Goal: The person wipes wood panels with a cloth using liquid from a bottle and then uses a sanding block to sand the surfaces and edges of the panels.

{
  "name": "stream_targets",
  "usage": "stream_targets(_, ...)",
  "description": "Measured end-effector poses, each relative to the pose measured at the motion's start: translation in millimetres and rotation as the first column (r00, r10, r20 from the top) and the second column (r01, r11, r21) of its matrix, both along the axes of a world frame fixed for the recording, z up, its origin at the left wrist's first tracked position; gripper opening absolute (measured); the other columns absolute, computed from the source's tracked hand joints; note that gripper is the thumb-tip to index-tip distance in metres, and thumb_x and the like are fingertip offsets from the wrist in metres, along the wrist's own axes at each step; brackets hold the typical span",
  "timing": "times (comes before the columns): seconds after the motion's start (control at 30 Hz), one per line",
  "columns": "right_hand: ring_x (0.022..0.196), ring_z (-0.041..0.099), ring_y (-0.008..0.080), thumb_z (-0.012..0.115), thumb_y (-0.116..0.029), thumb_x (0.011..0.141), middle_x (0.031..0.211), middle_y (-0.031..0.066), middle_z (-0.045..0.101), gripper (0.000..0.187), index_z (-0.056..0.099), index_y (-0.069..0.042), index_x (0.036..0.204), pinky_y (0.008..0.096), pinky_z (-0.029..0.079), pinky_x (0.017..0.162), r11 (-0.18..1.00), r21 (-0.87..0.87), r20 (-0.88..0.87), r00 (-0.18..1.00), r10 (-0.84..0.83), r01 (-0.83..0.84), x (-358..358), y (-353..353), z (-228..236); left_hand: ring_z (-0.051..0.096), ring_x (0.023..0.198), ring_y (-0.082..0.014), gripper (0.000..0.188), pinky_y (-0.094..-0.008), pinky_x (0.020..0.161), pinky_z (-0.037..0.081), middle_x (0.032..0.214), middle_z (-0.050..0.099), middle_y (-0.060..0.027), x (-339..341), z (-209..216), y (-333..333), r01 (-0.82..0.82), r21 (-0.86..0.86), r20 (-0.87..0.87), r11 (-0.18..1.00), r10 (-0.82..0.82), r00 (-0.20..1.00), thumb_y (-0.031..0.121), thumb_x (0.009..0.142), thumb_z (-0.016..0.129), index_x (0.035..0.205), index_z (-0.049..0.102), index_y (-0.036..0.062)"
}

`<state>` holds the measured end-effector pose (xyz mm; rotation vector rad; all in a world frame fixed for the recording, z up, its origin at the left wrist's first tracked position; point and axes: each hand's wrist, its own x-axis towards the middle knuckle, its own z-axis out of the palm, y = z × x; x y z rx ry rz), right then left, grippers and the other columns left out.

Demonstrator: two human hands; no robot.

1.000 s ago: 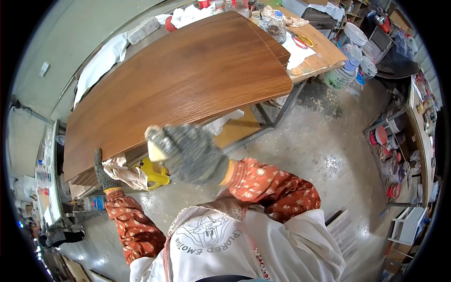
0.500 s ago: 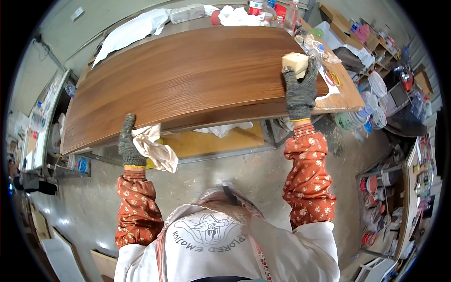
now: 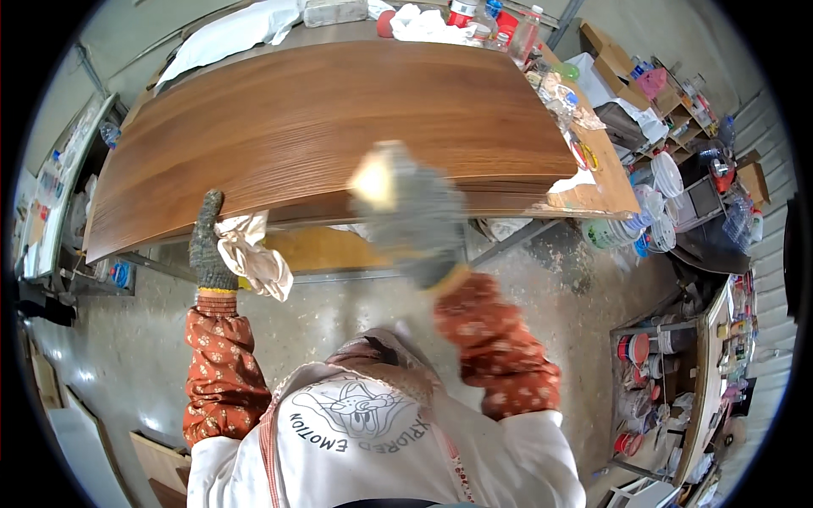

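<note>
Step in hand looked like sanding or wiping the near edge of the brown wood panel (image 3: 322,127), which lay flat on the workbench, long side toward the person.

Right hand (image 3: 415,220), in a grey knit glove, was motion-blurred. Its fingers were wrapped around a pale block (image 3: 373,182), probably a sanding sponge, pressed at the panel's near edge, roughly mid-length. The block sat at the fingertips on their left side; the panel face stretched away beyond them.

Left hand (image 3: 207,245), also gloved, sat at the panel's near-left edge. Fingertips pointed up and touched the edge; the lower fingers were closed around a crumpled off-white rag (image 3: 254,254) that hung just right of and below them. Exact curl of those fingers couldn't be told, since the rag covered them.

Clutter of bottles and cans (image 3: 500,21) sat well beyond both hands, at the far right corner of the bench. Stacked white plates (image 3: 665,173) were off to the right, well apart from the fingers.

Judgement: mid-pass along the edge, not finished. Next move would call for steady pressure from the block hand along the edge while the left hand braced the panel, then a wipe with the rag. Risk: rounding the edge or the panel shifting.
</note>
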<state>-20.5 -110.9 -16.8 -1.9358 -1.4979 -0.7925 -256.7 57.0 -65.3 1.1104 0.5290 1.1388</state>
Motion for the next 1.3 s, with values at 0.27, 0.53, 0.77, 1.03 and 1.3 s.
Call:
stream_targets(0.27,0.079,0.056,0.0274,0.067,-0.027,0.077,0.1,0.0143,0.058,0.055,0.05,0.0,0.122,0.0421,0.045,0.066,0.994,-0.042,-0.085,0.991,0.1,-0.104,-3.2,-2.3,4.6,0.062,0.093,-0.0292,0.029,-0.041,0.081,0.055,0.106,0.061,-0.0165,-51.7,-6.2,39.8,-0.136,-0.398,0.144,0.907,0.208,0.967,0.016,0.084,0.063,0.105,0.058,-0.0023)
stream_targets(0.53,0.094,0.059,0.0327,0.07,-0.032,0.078,0.105,0.0172,0.06,0.059,0.049,-0.003,0.126,0.0427,0.047,0.079,0.955,0.052,-0.152,0.947,-0.282,0.293,81.3,-59.9,-22.2,0.06,0.098,-0.0276,0.03,-0.0388,0.089,0.051,0.118,0.054,-0.0183,-131.9,-60.4,82.4,-0.337,0.141,-0.07,0.931,0.349,0.934,0.015,0.088,0.054,0.115,0.056,0.0011)
stream_targets(0.77,0.069,0.053,0.0281,0.067,-0.036,0.075,0.081,0.0129,0.053,0.062,0.049,-0.001,0.123,0.0421,0.042,0.059,0.997,0.076,0.065,0.997,-0.029,0.024,-51.4,37.0,-45.2,0.055,0.108,-0.0252,0.05,-0.0346,0.092,0.049,0.134,0.042,-0.0155,-147.0,-101.1,101.6,-0.223,0.222,-0.138,0.949,0.257,0.956,-0.002,0.087,0.049,0.135,0.038,-0.0009)
stream_targets(1.03,0.079,0.055,0.0291,0.052,-0.021,0.077,0.087,0.0161,0.055,0.051,0.047,0.007,0.119,0.0439,0.043,0.061,0.89,0.065,-0.077,0.887,0.455,-0.451,-161.3,149.6,-63.0,0.057,0.104,-0.0222,0.046,-0.0334,0.089,0.048,0.124,0.054,-0.0135,-221.0,-183.8,165.0,0.055,0.131,-0.253,0.99,-0.02,0.967,0.024,0.091,0.045,0.129,0.046,-0.0035)
stream_targets(1.3,0.09,0.058,0.0307,0.069,-0.02,0.078,0.101,0.0128,0.06,0.052,0.049,-0.003,0.123,0.04,0.046,0.079,1.0,-0.004,0.022,1.0,-0.009,0.009,49.8,12.0,-53.4,0.04,0.129,-0.0234,0.061,-0.0358,0.109,0.027,0.14,0.043,-0.011,-249.8,-150.6,100.4,0.35,-0.133,0.304,0.927,-0.298,0.905,0.043,0.097,0.03,0.138,0.037,-0.0013)
